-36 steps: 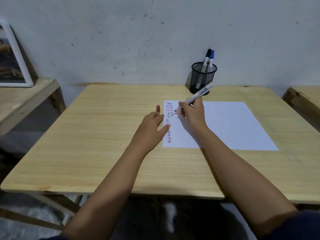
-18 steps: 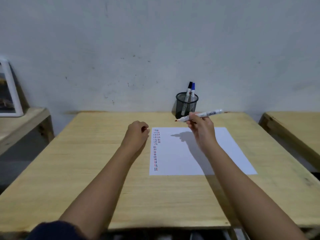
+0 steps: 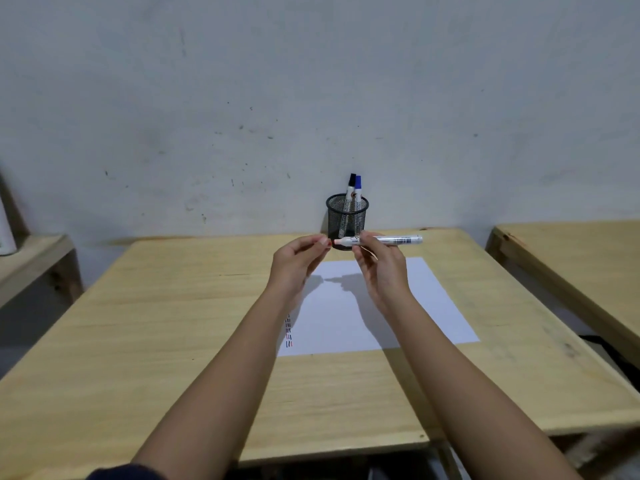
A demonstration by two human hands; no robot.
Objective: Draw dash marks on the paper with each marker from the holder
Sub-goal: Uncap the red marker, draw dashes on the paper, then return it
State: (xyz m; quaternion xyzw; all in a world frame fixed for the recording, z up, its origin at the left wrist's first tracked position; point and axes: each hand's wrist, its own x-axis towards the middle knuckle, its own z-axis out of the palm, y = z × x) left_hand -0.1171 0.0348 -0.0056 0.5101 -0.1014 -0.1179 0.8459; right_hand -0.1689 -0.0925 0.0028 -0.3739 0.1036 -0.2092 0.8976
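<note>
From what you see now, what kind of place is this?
Probably a plain study or work room, though that is a guess. A bare wooden table stands against a scuffed white wall, with a mesh pen holder and a sheet of paper. Another wooden table stands to the right.

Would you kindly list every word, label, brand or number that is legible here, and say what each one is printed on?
No text can be read.
Marker in the right hand: dark print on the barrel, too blurred to read.
Two markers in the mesh holder: label print, too small to read.
Paper: only coloured dash marks, no writing.
</note>
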